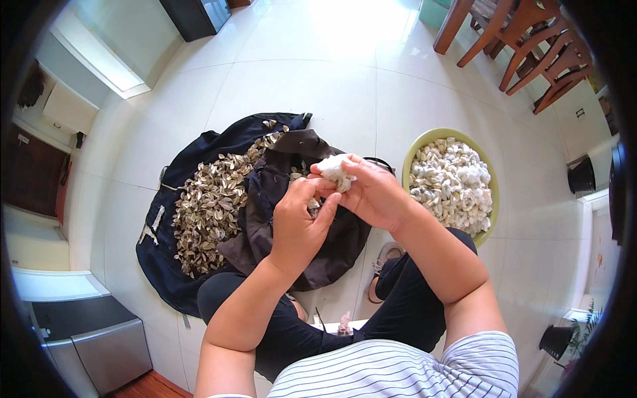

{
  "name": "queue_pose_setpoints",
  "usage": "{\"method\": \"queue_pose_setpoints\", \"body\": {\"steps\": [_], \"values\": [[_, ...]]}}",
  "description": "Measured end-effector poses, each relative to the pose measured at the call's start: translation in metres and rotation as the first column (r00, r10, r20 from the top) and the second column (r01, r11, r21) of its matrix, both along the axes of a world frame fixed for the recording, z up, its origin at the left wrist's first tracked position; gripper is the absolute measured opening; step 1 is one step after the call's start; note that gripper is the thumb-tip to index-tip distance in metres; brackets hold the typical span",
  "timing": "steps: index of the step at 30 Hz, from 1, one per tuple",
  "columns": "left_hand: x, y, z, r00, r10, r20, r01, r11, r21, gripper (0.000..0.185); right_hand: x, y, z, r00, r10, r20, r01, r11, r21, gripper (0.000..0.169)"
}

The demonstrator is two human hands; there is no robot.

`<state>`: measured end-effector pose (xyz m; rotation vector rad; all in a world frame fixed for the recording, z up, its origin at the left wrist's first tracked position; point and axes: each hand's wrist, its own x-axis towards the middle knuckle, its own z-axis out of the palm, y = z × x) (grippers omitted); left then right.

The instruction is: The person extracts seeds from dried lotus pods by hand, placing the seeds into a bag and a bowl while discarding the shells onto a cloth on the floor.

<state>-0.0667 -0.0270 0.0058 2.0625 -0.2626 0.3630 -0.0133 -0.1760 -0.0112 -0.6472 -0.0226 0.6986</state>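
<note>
My right hand (371, 186) holds a white tuft of what looks like raw cotton (334, 168) between thumb and fingers. Close beside it, my left hand (301, 214) has its fingertips at the tuft's lower edge. A small whitish piece (313, 205) shows in the crook of the left hand, partly covered by the fingers. Below both hands lies a dark brown cloth bag (318, 261), its mouth open, with a few pale bolls (297, 174) inside. To the left, a heap of dry, split brown husks (211, 199) rests on a dark blue cloth (154, 268).
A green-rimmed basin (405, 164) full of white cotton (450, 181) stands at the right, near my knee. Wooden chairs (527, 30) are at the far right. A silver-grey cabinet or appliance (112, 350) stands lower left. Pale tiles (298, 84) cover the floor.
</note>
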Motion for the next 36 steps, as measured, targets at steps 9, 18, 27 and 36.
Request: {"method": "queue_pose_setpoints", "body": {"steps": [9,18,27,36], "values": [[0.005,0.016,-0.01,0.992,0.071,-0.104,-0.088,0.981,-0.175,0.009,-0.005,0.019,0.01,0.999,0.027,0.046,-0.026,0.999,-0.026,0.034],[0.002,0.028,-0.006,0.981,0.031,-0.194,-0.094,0.94,-0.328,0.008,-0.008,0.016,0.007,0.966,0.065,0.248,0.004,0.963,-0.268,0.03],[-0.002,0.03,0.0,0.986,0.007,-0.164,-0.061,0.942,-0.329,0.009,-0.007,0.015,0.006,0.986,0.052,0.16,-0.011,0.969,-0.248,0.014],[0.0,0.032,0.001,0.997,0.04,-0.063,-0.057,0.952,-0.3,0.008,-0.007,0.018,0.0,0.993,0.037,0.112,0.005,0.934,-0.358,0.014]]}}
